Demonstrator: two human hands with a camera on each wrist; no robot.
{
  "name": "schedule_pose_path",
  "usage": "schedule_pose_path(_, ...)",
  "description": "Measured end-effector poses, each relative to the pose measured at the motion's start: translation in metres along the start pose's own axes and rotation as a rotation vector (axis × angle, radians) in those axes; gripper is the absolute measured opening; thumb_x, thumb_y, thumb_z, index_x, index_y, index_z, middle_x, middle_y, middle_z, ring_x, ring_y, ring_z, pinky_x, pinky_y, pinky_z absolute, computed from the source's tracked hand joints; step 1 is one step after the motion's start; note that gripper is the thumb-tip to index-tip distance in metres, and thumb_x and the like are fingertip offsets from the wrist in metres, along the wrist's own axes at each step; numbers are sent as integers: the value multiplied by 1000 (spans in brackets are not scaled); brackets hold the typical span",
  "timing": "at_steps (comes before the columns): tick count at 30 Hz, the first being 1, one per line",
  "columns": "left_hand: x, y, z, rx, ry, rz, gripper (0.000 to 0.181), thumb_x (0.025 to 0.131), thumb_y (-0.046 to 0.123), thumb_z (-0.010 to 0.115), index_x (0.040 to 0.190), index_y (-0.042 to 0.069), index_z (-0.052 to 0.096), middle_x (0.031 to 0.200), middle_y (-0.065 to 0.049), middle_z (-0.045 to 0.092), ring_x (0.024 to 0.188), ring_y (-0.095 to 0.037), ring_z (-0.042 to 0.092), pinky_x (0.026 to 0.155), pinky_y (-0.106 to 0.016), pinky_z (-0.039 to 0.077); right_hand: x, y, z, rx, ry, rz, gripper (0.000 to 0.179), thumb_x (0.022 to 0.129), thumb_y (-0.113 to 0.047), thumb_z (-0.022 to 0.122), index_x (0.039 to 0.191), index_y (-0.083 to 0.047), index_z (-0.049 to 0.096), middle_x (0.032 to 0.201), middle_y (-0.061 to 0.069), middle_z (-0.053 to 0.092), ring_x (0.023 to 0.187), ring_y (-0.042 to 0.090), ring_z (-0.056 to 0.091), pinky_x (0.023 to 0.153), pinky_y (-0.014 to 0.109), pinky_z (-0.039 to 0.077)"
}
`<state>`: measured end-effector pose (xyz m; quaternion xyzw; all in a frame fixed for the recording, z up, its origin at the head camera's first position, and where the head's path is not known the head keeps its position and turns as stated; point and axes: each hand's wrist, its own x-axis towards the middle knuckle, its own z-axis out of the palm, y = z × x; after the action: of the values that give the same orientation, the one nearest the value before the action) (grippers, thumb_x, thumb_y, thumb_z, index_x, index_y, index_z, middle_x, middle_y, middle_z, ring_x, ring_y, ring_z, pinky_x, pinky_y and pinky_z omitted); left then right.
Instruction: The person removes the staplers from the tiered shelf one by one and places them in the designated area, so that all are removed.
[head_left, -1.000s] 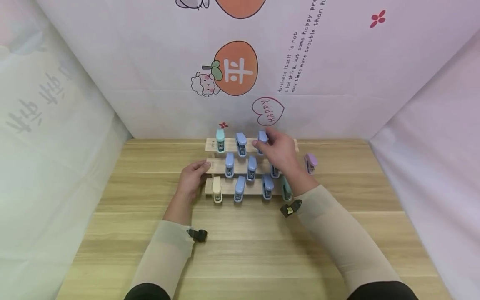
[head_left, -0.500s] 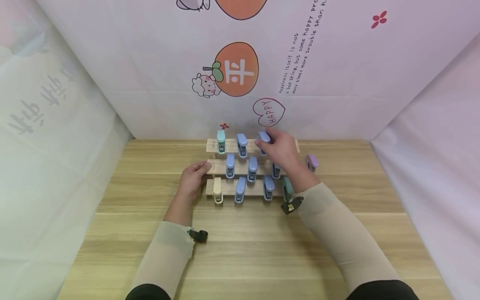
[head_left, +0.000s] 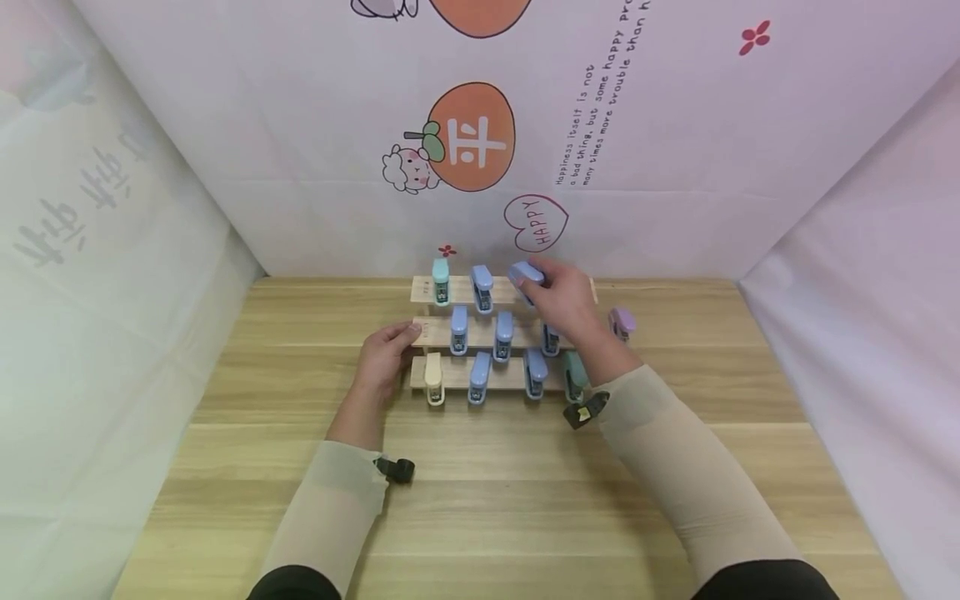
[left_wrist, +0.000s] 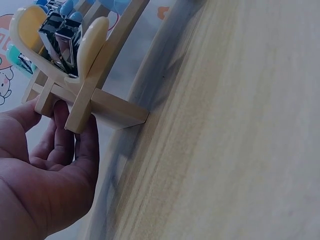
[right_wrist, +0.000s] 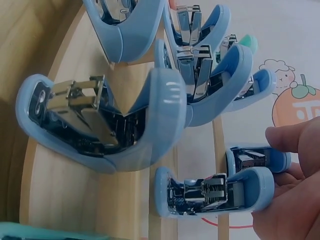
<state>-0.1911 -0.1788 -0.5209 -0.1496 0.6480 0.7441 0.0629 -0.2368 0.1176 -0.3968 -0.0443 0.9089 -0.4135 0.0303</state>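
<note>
Our left hand [head_left: 381, 360] is gripping the stapler-lined rack [head_left: 456, 373] near the table's back edge [head_left: 675, 283]. Our right hand [head_left: 566, 302] is pinching a blue stapler [head_left: 527, 272].

Long beige sleeves [head_left: 697, 475] are worn, finished at the cuffs [head_left: 348, 467] with greyer, sheer-looking bands. Higher up, black material [head_left: 765, 581] is seen. A small black device [head_left: 402, 471] is worn on the left; its right-side counterpart [head_left: 573, 417] is marked by a yellow patch [head_left: 584, 413].
</note>
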Motion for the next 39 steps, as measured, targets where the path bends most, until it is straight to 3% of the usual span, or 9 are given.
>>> schedule_pose_path(14, -1, -1, 3, 11, 5, -2, 50, 98, 35, 74, 135, 2, 66, 131, -13, 69, 120, -25, 66, 101, -33, 56, 0, 15, -3, 59, 30, 40, 52, 103, -31, 64, 152, -16, 53, 145, 15, 60, 126, 33, 61, 101, 49, 56)
schedule_pose_path(25, -2, -1, 4, 6, 4, 8, 53, 98, 35, 75, 136, 1, 64, 133, -15, 67, 122, -26, 65, 103, -34, 56, -3, 23, -10, 143, 71, 34, 52, 103, -30, 66, 150, -12, 55, 148, 14, 58, 134, 31, 57, 108, 47, 52)
schedule_pose_path(30, -2, 0, 5, 4, 8, 3, 52, 97, 36, 75, 135, 2, 65, 131, -14, 68, 120, -25, 66, 100, -33, 57, -6, 26, -15, 170, 96, 58, 52, 103, -33, 66, 151, -17, 54, 151, 12, 56, 135, 30, 56, 109, 46, 51)
schedule_pose_path(39, -6, 1, 4, 8, 3, -7, 51, 99, 36, 73, 137, 3, 64, 130, -13, 68, 120, -26, 66, 100, -33, 57, -8, 32, -19, 219, 153, 26, 50, 102, -28, 68, 148, -14, 57, 149, 16, 57, 132, 30, 59, 106, 43, 53)
